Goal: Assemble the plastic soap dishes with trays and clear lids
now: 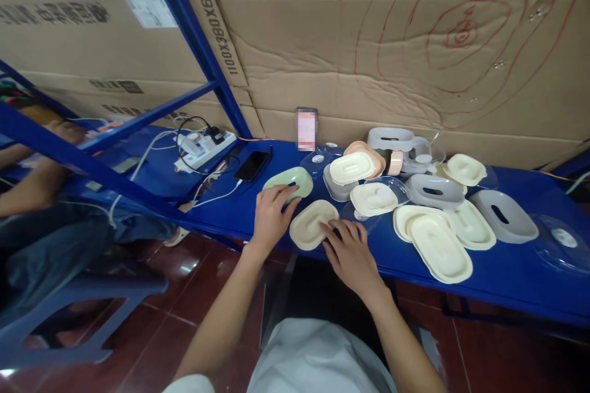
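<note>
My left hand (271,215) has its thumb and fingers on the near rim of a pale green oval dish (302,179) with a slot in its bottom. The dish lies on the blue table. Beside it, my right hand (350,255) holds the right edge of a cream oval lid-like piece (308,227) at the table's front edge. Its fingertips rest on the upper face and the thumb is at the near edge. Close by are a cream piece (353,167) on top of a grey dish (338,189) and another cream piece (375,199).
To the right lie stacked cream pieces (440,249), a grey slotted dish (504,215) and a clear cover (565,239). A phone (306,129) leans on the cardboard; another phone (252,166) lies near a power strip (205,150). Another person's arm (34,187) is beyond the blue frame (188,37).
</note>
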Action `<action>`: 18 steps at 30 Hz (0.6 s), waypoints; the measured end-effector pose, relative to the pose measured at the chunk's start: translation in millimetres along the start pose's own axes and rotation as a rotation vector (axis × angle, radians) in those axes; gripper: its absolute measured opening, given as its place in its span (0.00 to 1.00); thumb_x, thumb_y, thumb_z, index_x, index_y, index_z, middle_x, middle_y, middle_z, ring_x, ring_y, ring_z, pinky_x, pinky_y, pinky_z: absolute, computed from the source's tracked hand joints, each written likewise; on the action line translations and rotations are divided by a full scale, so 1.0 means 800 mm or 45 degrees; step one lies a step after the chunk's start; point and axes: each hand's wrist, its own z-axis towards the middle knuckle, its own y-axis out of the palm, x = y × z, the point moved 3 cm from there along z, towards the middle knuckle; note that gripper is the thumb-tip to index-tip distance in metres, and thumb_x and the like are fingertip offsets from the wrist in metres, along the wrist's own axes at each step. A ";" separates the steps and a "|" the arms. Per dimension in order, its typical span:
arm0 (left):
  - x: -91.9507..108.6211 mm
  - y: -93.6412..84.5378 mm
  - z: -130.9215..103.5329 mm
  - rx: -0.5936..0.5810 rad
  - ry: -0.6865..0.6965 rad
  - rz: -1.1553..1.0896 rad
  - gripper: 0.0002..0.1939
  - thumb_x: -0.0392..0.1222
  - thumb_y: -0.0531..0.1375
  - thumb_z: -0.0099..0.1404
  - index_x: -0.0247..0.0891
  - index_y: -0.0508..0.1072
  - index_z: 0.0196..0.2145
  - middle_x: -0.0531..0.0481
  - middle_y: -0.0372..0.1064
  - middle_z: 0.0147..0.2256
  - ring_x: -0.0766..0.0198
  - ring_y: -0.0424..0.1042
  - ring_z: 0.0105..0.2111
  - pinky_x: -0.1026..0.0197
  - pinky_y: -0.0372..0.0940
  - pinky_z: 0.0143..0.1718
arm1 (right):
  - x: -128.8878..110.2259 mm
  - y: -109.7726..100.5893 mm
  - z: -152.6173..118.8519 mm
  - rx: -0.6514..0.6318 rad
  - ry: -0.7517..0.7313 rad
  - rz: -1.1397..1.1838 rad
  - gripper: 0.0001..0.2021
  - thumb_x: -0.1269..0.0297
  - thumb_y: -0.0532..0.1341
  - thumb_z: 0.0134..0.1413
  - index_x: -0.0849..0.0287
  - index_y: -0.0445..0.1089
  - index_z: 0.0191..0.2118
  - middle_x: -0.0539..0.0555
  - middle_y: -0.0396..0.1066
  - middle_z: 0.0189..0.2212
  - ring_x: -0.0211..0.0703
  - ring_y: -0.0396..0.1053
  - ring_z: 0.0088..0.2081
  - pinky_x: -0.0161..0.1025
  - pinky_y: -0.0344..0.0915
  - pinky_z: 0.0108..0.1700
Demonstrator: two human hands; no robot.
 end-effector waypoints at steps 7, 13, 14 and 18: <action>0.063 -0.005 -0.023 -0.121 0.201 0.044 0.12 0.44 0.63 0.78 0.43 0.80 0.56 0.44 0.79 0.44 0.53 0.77 0.45 0.49 0.64 0.51 | 0.000 0.003 0.000 0.005 0.026 0.014 0.18 0.61 0.59 0.76 0.51 0.71 0.66 0.59 0.76 0.55 0.54 0.71 0.58 0.61 0.54 0.67; 0.083 0.005 -0.037 -0.280 0.224 -0.003 0.16 0.41 0.59 0.79 0.40 0.76 0.60 0.42 0.78 0.47 0.51 0.77 0.48 0.47 0.65 0.53 | 0.005 0.009 -0.001 0.095 0.063 0.137 0.12 0.68 0.58 0.75 0.54 0.73 0.58 0.58 0.77 0.56 0.50 0.74 0.58 0.58 0.55 0.69; 0.084 0.004 -0.038 -0.302 0.214 -0.031 0.18 0.41 0.59 0.80 0.39 0.74 0.63 0.41 0.77 0.49 0.50 0.77 0.50 0.47 0.66 0.54 | 0.006 0.009 -0.001 0.116 0.062 0.173 0.12 0.70 0.57 0.75 0.54 0.72 0.58 0.57 0.78 0.56 0.49 0.74 0.58 0.57 0.56 0.70; 0.088 -0.007 -0.042 -0.392 0.185 -0.132 0.28 0.41 0.57 0.80 0.43 0.60 0.74 0.38 0.75 0.59 0.49 0.74 0.60 0.44 0.62 0.63 | 0.009 0.009 -0.001 0.185 0.081 0.242 0.15 0.71 0.55 0.75 0.58 0.68 0.62 0.60 0.77 0.56 0.49 0.73 0.60 0.56 0.60 0.70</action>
